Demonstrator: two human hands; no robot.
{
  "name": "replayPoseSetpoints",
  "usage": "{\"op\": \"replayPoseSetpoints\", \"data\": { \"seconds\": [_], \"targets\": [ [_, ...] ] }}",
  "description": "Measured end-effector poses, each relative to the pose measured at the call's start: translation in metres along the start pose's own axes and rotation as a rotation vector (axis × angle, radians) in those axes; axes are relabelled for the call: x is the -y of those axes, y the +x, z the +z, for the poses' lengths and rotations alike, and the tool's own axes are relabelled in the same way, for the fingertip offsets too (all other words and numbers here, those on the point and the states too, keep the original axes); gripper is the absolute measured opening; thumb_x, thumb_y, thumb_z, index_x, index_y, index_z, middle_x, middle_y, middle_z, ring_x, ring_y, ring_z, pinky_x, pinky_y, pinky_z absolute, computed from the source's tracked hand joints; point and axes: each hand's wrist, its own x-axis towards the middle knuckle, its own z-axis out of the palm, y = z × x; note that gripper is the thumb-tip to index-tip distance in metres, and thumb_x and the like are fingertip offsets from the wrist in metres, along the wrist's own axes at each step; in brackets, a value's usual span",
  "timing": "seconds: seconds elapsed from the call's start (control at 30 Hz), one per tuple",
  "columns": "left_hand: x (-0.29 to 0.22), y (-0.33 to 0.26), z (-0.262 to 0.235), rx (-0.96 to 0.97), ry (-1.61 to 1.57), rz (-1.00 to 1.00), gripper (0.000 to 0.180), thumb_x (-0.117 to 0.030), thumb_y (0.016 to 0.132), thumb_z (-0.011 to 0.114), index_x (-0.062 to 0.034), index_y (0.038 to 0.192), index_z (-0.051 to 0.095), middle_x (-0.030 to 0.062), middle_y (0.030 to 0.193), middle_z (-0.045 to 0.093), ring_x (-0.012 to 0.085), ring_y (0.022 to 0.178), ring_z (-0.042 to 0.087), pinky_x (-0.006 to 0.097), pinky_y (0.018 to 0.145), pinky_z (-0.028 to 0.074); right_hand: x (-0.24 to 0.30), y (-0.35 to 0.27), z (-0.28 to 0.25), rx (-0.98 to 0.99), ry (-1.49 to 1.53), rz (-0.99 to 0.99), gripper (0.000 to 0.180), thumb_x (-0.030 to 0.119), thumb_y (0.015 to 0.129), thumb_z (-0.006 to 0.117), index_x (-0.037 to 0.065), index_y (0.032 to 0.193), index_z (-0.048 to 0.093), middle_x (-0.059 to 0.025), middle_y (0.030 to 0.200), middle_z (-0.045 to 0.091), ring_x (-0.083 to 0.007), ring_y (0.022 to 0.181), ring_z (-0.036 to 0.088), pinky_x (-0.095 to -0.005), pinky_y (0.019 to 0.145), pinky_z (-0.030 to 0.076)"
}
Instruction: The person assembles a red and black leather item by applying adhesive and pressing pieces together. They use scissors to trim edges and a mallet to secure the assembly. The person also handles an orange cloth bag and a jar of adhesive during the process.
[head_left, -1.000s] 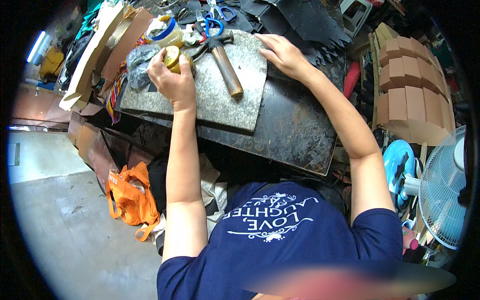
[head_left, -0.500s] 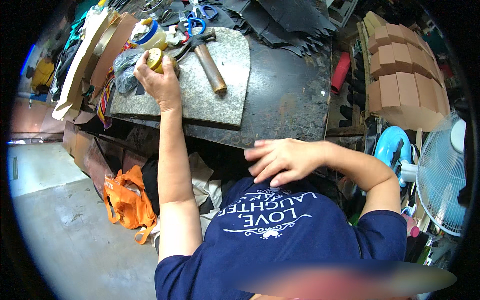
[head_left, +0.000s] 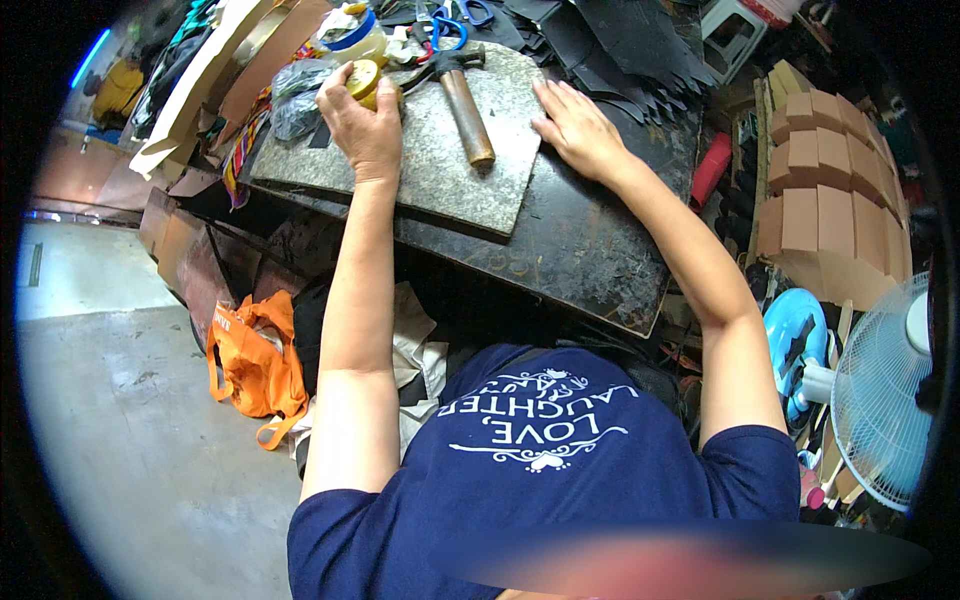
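Observation:
My left hand point(head_left: 362, 130) is closed around a small jar with a yellow round top point(head_left: 363, 76), at the left of a grey speckled stone slab point(head_left: 440, 195). Beside it lies a crumpled grey plastic bag point(head_left: 296, 112). My right hand point(head_left: 583, 132) rests palm down at the slab's right edge, its fingers stretched out and holding nothing. Between the two hands a hammer point(head_left: 466, 118) with a worn wooden handle lies on the slab. The lower part of the jar is hidden by my fingers and palm.
Blue-handled scissors point(head_left: 450, 32) and a tub with a blue rim point(head_left: 355, 38) lie behind the slab. Black cut sheets point(head_left: 630, 50) pile at the back of the dark table point(head_left: 590, 265). A fan point(head_left: 885, 390) stands right; an orange bag point(head_left: 258, 355) sits below left.
My right hand has moved from in front of my chest out to the slab's right edge. My left hand stays on the jar. The whole view has shifted slightly.

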Motion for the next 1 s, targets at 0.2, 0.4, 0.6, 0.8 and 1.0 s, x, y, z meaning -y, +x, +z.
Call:
{"op": "replayPoseSetpoints", "data": {
  "seconds": [0.2, 0.4, 0.6, 0.8, 1.0],
  "targets": [
    [-0.002, -0.002, 0.002, -0.022, -0.016, -0.016, 0.05, -0.021, 0.083, 0.072, -0.0077, 0.125, 0.05, 0.0162, 0.121, 0.05, 0.0357, 0.117, 0.051, 0.046, 0.102, 0.043, 0.092, -0.097, -0.051, 0.11, 0.105, -0.208, 0.077, 0.047, 0.088, 0.066, 0.005, 0.148, 0.04, -0.0324, 0.148, 0.039, -0.0476, 0.14, 0.036, -0.051, 0.118, 0.029],
    [-0.002, -0.001, 0.001, -0.03, -0.052, -0.011, 0.05, -0.02, 0.082, 0.075, -0.0061, 0.124, 0.052, 0.0161, 0.121, 0.051, 0.0343, 0.118, 0.049, 0.045, 0.104, 0.041, 0.097, -0.071, -0.09, 0.266, 0.718, -0.373, 0.042, 0.031, 0.09, 0.07, 0.01, 0.126, 0.065, -0.0148, 0.122, 0.067, -0.0319, 0.116, 0.063, -0.0398, 0.099, 0.051],
    [-0.004, -0.002, -0.004, -0.147, -0.075, -0.089, 0.05, -0.016, 0.08, 0.081, -0.0042, 0.12, 0.053, 0.015, 0.12, 0.052, 0.0328, 0.116, 0.049, 0.045, 0.103, 0.04, 0.101, 0.01, -0.03, -0.058, 0.254, -0.144, 0.068, 0.044, 0.098, 0.055, 0.0, 0.148, 0.039, -0.0286, 0.149, 0.041, -0.0402, 0.142, 0.036, -0.044, 0.118, 0.027],
    [-0.001, -0.003, -0.01, -0.267, -0.011, -0.094, 0.048, -0.01, 0.081, 0.08, -0.0043, 0.118, 0.05, 0.015, 0.119, 0.046, 0.0318, 0.117, 0.047, 0.045, 0.103, 0.04, 0.074, 0.038, -0.013, -0.114, 0.656, -0.297, 0.06, 0.041, 0.099, 0.055, 0.003, 0.145, 0.046, -0.0228, 0.138, 0.056, -0.0343, 0.132, 0.051, -0.0393, 0.11, 0.04],
    [-0.004, 0.001, -0.014, -0.288, -0.068, -0.113, 0.047, -0.01, 0.086, 0.077, -0.0041, 0.12, 0.046, 0.0144, 0.12, 0.041, 0.0309, 0.116, 0.045, 0.045, 0.102, 0.041, 0.076, 0.0, -0.023, 0.178, 0.044, -0.312, 0.089, 0.067, 0.089, 0.055, 0.003, 0.149, 0.04, -0.0206, 0.156, 0.037, -0.0362, 0.145, 0.033, -0.0477, 0.121, 0.022]
  ]
}}
